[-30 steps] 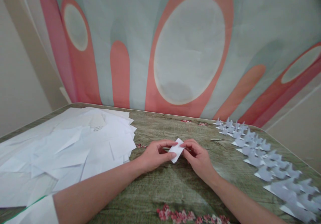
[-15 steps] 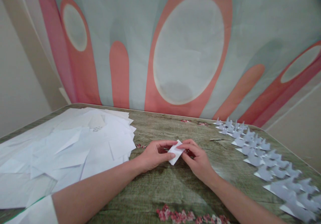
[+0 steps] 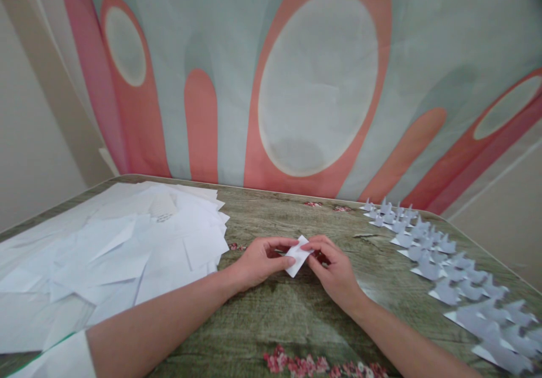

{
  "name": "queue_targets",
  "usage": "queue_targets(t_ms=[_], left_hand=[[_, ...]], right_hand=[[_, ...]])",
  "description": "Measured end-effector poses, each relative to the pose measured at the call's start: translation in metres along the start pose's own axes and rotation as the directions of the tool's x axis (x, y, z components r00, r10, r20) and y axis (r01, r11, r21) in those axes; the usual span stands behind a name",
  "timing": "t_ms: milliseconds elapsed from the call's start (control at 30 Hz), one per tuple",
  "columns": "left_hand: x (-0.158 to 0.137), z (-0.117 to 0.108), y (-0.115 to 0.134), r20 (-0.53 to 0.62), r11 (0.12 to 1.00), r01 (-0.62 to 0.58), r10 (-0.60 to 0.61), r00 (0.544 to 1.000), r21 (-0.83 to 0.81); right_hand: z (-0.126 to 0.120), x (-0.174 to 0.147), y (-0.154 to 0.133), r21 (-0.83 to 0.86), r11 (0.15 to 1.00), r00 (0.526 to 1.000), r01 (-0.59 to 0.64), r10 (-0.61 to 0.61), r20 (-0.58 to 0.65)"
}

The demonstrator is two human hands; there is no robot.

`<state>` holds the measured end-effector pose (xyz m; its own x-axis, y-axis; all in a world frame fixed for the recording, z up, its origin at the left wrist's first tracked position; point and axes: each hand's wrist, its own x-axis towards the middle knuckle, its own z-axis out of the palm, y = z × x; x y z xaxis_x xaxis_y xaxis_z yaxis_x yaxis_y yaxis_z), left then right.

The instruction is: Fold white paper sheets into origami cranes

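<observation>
A small folded piece of white paper, diamond-shaped, is held just above the table between both hands. My left hand pinches its left edge, thumb on the near face and fingers behind. At its right edge my right hand grips it, with the fingers across the upper right part and the thumb below. The fingertips cover parts of the paper, so its finer folds cannot be made out.
Loose sheets of white paper lie in a broad heap on the left of the wood-patterned table. Along the right side stand rows of folded white paper figures. Behind the table rises a wall covering with pink and orange shapes.
The folded paper has shifted very slightly to the right in my hands. Both hands keep their grip, and the heap and the paper figures are unchanged.
</observation>
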<state>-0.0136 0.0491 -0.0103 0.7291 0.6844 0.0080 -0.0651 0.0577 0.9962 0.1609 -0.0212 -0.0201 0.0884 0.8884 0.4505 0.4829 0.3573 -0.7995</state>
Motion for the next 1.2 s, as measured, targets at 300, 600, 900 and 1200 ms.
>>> queue_targets(t_ms=[300, 600, 900, 1200], left_hand=[[0.0003, -0.0017, -0.0021, -0.015, 1.000, -0.004, 0.003, 1.000, -0.031], [-0.0010, -0.0007, 0.0058, -0.041, 0.999, -0.033, 0.032, 0.999, -0.028], [0.0002, -0.0016, 0.0031, -0.062, 1.000, -0.031, 0.031, 0.998, 0.004], [-0.0002, 0.0000, 0.0021, -0.005, 1.000, -0.008, 0.008, 1.000, -0.017]], right_hand=[[-0.0003, -0.0002, -0.0019, -0.006, 1.000, 1.000, -0.022, 0.022, -0.020], [0.0003, -0.0013, -0.0002, 0.017, 1.000, 0.999, -0.009, 0.010, -0.054], [0.0004, -0.0006, 0.0004, 0.009, 1.000, 0.998, -0.016, 0.016, -0.053], [0.0004, -0.0021, -0.0025, -0.001, 1.000, 1.000, -0.029, 0.029, 0.008]])
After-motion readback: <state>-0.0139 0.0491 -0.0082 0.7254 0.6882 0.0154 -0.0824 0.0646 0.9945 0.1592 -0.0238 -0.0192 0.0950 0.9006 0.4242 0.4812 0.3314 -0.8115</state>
